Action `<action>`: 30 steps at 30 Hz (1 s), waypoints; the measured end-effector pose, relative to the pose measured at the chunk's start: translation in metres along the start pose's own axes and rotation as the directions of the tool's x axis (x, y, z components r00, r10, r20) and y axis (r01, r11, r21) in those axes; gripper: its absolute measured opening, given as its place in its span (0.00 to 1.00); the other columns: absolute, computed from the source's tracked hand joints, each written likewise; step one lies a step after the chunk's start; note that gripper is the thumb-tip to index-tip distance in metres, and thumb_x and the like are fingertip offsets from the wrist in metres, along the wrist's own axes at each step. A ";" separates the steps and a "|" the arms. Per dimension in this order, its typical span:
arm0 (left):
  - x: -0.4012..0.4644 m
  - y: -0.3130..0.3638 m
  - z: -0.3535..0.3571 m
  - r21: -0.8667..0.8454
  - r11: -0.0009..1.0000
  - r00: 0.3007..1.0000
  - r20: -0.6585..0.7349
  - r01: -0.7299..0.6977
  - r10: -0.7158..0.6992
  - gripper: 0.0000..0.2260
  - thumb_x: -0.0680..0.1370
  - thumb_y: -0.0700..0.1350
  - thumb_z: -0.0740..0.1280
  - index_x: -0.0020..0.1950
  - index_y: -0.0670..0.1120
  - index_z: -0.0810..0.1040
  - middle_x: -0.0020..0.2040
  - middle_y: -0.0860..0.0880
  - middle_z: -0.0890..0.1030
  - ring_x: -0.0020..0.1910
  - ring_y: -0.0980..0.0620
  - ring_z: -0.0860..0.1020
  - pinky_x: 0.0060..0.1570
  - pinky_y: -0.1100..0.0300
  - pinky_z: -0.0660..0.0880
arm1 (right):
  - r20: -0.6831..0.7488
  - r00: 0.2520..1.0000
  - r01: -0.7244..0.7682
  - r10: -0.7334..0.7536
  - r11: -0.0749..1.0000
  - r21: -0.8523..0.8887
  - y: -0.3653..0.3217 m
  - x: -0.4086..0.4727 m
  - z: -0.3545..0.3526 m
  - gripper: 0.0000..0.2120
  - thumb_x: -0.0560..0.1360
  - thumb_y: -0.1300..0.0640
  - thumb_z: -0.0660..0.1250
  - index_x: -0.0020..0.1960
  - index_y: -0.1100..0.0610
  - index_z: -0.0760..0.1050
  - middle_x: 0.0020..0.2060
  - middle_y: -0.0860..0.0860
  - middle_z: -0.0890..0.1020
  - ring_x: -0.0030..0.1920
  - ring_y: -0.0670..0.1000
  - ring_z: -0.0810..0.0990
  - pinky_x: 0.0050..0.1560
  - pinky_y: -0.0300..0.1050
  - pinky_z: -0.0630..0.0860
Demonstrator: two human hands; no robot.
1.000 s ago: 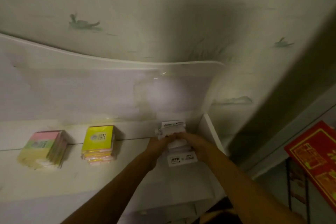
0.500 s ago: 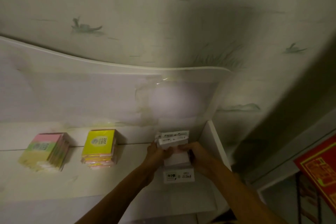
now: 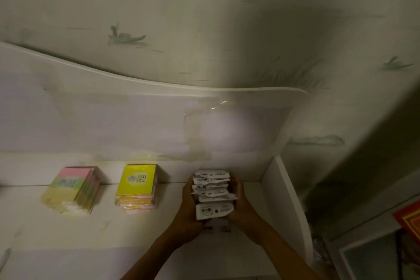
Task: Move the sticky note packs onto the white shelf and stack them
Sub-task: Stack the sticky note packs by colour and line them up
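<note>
A stack of several white sticky note packs (image 3: 212, 193) stands on the white shelf (image 3: 91, 234) near its right end wall. My left hand (image 3: 189, 202) presses the stack's left side and my right hand (image 3: 241, 202) presses its right side, so both hands clasp it. A stack of yellow packs (image 3: 137, 186) sits on the shelf to the left. Further left lies a pink, green and yellow stack (image 3: 72, 188), slightly fanned. Both coloured stacks are apart from my hands.
The shelf's upright right end panel (image 3: 284, 200) stands close beside my right hand. A white back panel (image 3: 113, 120) and patterned wallpaper rise behind the shelf. A red printed sheet (image 3: 409, 220) shows at the far right edge.
The white packs, loosely spread between my hands a second ago, are now gathered into one taller upright stack. Both hands have closed in on its sides.
</note>
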State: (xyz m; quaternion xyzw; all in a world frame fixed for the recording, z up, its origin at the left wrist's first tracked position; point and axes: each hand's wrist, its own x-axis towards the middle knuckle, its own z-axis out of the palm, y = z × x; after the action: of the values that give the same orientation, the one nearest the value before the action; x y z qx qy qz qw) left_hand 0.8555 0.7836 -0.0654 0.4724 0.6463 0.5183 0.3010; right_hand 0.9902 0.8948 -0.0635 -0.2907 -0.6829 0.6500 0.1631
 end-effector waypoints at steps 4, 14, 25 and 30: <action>0.004 -0.010 -0.009 0.099 0.995 0.995 0.101 -0.009 -0.001 0.53 0.68 0.50 0.76 0.75 0.43 0.39 0.75 0.52 0.54 0.73 0.63 0.59 0.69 0.68 0.62 | 0.089 0.996 0.000 0.007 0.996 -0.085 0.001 0.002 -0.004 0.54 0.67 0.66 0.77 0.74 0.41 0.42 0.69 0.42 0.68 0.66 0.40 0.73 0.60 0.40 0.76; 0.013 -0.016 -0.003 0.148 0.989 0.987 0.157 0.015 -0.038 0.45 0.69 0.45 0.73 0.70 0.58 0.41 0.74 0.56 0.50 0.74 0.65 0.52 0.70 0.74 0.53 | 0.113 0.987 -0.104 0.117 0.988 -0.112 0.008 0.008 -0.005 0.46 0.73 0.64 0.72 0.77 0.46 0.45 0.70 0.47 0.69 0.66 0.44 0.72 0.62 0.43 0.76; 0.009 -0.019 -0.009 0.102 0.994 0.999 0.003 -0.033 0.033 0.45 0.65 0.47 0.79 0.74 0.61 0.55 0.72 0.54 0.65 0.69 0.59 0.68 0.66 0.59 0.71 | 0.145 0.989 0.044 -0.012 0.975 -0.218 0.003 0.006 -0.016 0.45 0.68 0.67 0.75 0.76 0.53 0.53 0.67 0.42 0.71 0.65 0.39 0.73 0.61 0.35 0.73; 0.010 -0.015 -0.010 0.221 0.963 0.987 0.074 -0.154 0.140 0.45 0.68 0.52 0.75 0.75 0.65 0.48 0.73 0.66 0.51 0.72 0.66 0.59 0.71 0.67 0.61 | 0.190 0.982 0.030 0.020 0.966 -0.259 0.009 0.013 -0.013 0.49 0.70 0.64 0.75 0.78 0.53 0.44 0.71 0.44 0.66 0.68 0.36 0.68 0.67 0.33 0.68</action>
State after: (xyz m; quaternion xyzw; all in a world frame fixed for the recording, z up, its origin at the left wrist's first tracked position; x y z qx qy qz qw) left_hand 0.8384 0.7885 -0.0754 0.5651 0.6552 0.4482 0.2245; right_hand 0.9898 0.9126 -0.0728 -0.2443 -0.7755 0.5792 0.0591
